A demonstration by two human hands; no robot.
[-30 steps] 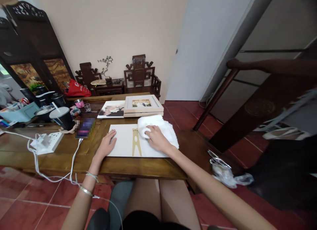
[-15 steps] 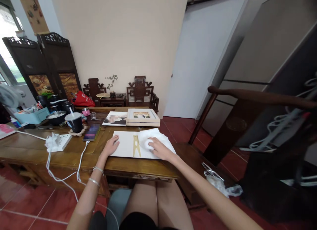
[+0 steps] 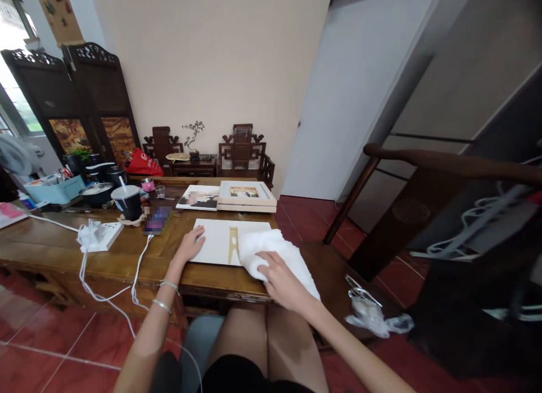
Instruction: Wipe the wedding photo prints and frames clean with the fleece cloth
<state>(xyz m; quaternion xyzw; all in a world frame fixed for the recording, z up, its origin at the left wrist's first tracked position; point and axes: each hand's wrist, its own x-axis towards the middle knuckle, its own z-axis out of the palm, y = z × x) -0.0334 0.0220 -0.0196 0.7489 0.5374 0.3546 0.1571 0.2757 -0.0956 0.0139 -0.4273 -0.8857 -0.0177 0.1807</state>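
Observation:
A flat white board [image 3: 214,240] with a dark lower edge lies near the front of the wooden table. On its middle is a yellowish, fork-shaped hanger piece [image 3: 233,246]. My left hand [image 3: 191,246] rests flat on the board's left edge, fingers stretched out. At the board's right front corner, my right hand [image 3: 282,277] grips a bunched white towel [image 3: 292,263]. The towel covers the right part of the board and hangs toward the table's right edge.
Behind the board are stacked picture frames [image 3: 246,196] and a photo print [image 3: 199,197]. To the left are a phone [image 3: 157,220], a lidded cup [image 3: 127,201] and a power strip [image 3: 101,236] with cables. A wooden chair [image 3: 423,161] stands at right.
My right hand has drawn the towel toward me and to the right, from the middle of the board to its front corner. The left hand stays on the board's left edge.

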